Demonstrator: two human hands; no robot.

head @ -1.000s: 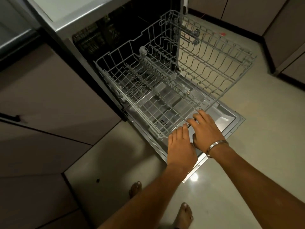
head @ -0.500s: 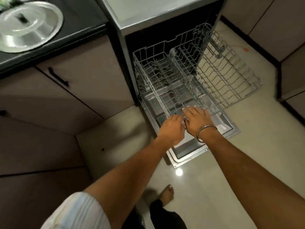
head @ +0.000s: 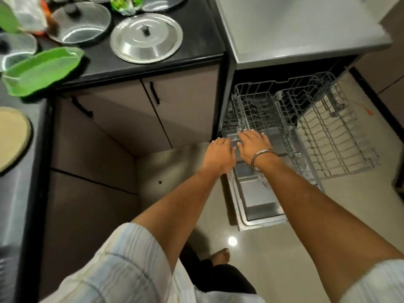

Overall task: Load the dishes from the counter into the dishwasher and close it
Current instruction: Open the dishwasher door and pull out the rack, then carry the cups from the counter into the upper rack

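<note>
Since the earlier frame, the view had swung up and left, so that the counter (head: pixel 153 66) came more fully into sight, while both hands seemed to have drawn back toward the near end of the lower rack (head: pixel 262 114). The left hand (head: pixel 220 153) and right hand (head: pixel 254 145) lay side by side, palms down, fingers straight and close together, holding nothing; whether they touched the rack's front wire or hovered just above it could not be told. That flat pose suited steadying or letting go of the rack rather than gripping it. The rack stood pulled out over the lowered dishwasher door (head: pixel 258 204), with the upper rack (head: pixel 336 136) also drawn out and hanging to the right, both without dishes, presumably opened to take the load. The dishes waited on the counter well apart from the hands: a steel lid (head: pixel 146 38), a glass lid (head: pixel 79 22) and a green tray (head: pixel 43 69), the last reaching past the counter edge. Loading looked not yet begun; the next move probably called for a reach up and left to the counter.
</note>
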